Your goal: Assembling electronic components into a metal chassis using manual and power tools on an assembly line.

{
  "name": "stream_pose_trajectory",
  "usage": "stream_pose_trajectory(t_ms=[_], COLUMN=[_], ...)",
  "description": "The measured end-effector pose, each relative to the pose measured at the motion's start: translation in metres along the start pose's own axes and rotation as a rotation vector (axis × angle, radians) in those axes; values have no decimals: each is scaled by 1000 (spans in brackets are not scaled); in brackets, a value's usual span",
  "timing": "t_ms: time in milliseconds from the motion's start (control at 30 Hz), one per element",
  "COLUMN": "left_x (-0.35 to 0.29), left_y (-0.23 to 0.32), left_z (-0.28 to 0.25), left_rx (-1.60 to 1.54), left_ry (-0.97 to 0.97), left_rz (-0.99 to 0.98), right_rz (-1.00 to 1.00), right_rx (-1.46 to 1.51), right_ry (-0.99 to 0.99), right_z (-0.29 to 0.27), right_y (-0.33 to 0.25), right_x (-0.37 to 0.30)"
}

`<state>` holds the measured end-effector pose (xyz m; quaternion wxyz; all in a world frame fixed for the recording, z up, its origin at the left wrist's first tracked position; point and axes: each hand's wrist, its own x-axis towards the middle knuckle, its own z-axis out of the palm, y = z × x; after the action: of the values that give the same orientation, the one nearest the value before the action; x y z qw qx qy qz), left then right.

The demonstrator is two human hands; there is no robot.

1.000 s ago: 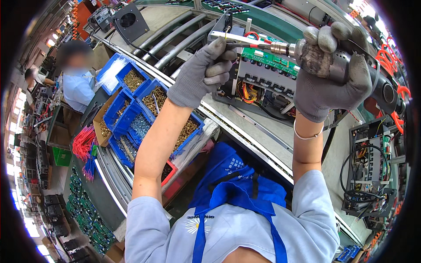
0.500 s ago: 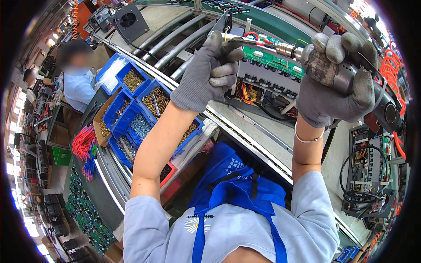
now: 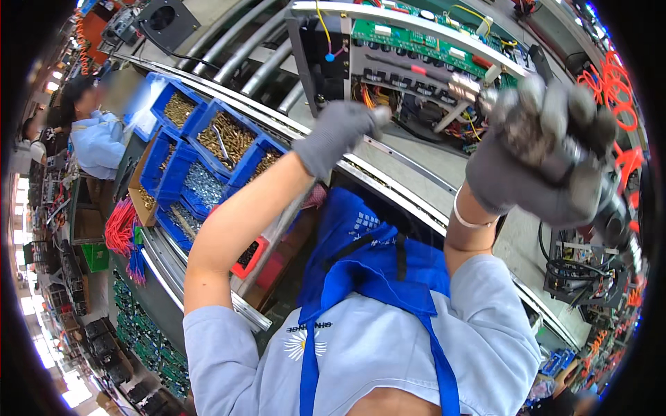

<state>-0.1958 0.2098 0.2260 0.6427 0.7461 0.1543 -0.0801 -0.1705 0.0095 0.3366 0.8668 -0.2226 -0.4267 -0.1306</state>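
Observation:
My right hand (image 3: 544, 149), in a grey glove and blurred by motion, is wrapped round a power screwdriver (image 3: 466, 89). Its metal chuck points left, in front of an open equipment chassis (image 3: 316, 59). My left hand (image 3: 343, 132), also gloved in grey, is near the chassis's lower left corner with its fingers curled together. What its fingertips pinch, if anything, is too blurred to make out. Inside the chassis are a green circuit board (image 3: 416, 43), a row of dark components and coloured wires. A light metal rail (image 3: 409, 12) runs along its top.
Blue bins (image 3: 239, 163) of brass-coloured and silvery screws stand left of my left forearm. Metal rollers (image 3: 243, 55) lie behind them. A second unit with black cables (image 3: 579, 277) sits at the right, below a red coiled hose (image 3: 614, 90). Another person (image 3: 100, 145) is at far left.
My left hand has come away from the screwdriver's tip, moving down toward me. The right hand has shifted slightly down and right with the screwdriver. The view has shifted, showing more of the chassis.

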Motion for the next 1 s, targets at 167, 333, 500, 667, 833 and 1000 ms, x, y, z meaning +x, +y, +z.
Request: stream_pose_trajectory(t_ms=[167,333,500,667,833,1000], left_x=[26,29,-9,-37,-45,-36], left_y=[-73,-83,-44,-21,-5,-8], left_z=[41,5,-18,-26,-22,-31], left_rx=[-129,-745,-1005,-789,-654,-434], left_ry=[-166,-261,-308,-278,-264,-140], left_rz=[-54,-397,-203,-65,-58,-66], right_rz=[-54,-65,-91,9,70,10], right_rx=[-208,-332,-150,-131,-138,-162], right_ry=[66,40,13,11,89,61], right_z=[-4,-19,-18,-9,-3,0], right_y=[-28,-43,-20,-6,-3,-5], right_x=[-48,-61,-70,-78,-84,-83])
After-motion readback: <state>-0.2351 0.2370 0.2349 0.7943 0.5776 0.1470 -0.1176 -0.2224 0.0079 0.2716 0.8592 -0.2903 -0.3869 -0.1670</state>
